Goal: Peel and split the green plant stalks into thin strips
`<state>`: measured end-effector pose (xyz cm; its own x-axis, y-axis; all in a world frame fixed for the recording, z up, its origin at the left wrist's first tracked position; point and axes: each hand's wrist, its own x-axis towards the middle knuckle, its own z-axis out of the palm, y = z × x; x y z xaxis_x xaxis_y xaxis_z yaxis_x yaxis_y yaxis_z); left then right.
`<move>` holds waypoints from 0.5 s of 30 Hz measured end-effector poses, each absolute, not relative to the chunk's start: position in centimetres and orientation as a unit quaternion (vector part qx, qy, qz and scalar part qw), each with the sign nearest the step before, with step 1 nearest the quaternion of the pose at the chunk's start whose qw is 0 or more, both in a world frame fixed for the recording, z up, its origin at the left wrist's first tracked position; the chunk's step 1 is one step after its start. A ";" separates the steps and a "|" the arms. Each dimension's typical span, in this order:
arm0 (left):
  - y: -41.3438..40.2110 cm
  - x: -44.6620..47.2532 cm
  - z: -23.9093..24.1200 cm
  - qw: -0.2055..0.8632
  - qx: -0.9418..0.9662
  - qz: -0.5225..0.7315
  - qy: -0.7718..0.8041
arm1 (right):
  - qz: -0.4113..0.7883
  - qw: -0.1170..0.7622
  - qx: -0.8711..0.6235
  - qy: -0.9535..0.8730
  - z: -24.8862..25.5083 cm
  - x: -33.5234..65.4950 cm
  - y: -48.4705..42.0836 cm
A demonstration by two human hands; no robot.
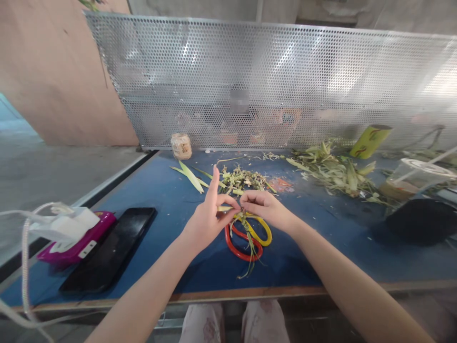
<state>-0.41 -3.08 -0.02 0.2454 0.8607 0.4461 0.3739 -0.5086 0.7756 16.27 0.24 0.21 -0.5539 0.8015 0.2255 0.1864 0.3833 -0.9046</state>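
My left hand [209, 216] and my right hand [262, 207] meet over the blue table top [171, 200]. Both pinch a thin green plant stem [250, 243] whose lower end trails down toward the table's front edge. My left index finger points up while thumb and other fingers close on the stem's pale end. Under my hands lie scissors with one red and one yellow handle loop [246, 236]. Just beyond my hands sits a small heap of cut stem bits [241, 180] with long green leaves [191, 176] to its left.
A black phone [114, 245], a magenta box [76, 240] and a white charger with cable [64, 221] lie at the left. A larger leaf pile [332, 169], a yellow-green cup [369, 140], a lidded plastic cup [414, 176] and a black object [421, 221] stand right. A perforated metal screen [271, 81] closes the back.
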 end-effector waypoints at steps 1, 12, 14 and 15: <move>-3.1 -0.4 0.0 0.267 0.743 0.452 0.416 | 0.450 0.342 -0.325 -0.758 0.2 16.3 0.2; -3.1 -0.2 -0.2 0.224 0.746 0.451 0.436 | 0.468 0.338 -0.334 -0.745 -0.2 16.1 0.4; -3.2 -0.1 -0.2 0.219 0.746 0.450 0.440 | 0.475 0.340 -0.335 -0.739 -0.3 16.1 0.5; -3.2 -0.1 -0.2 0.216 0.745 0.451 0.441 | 0.478 0.341 -0.333 -0.737 -0.3 16.1 0.5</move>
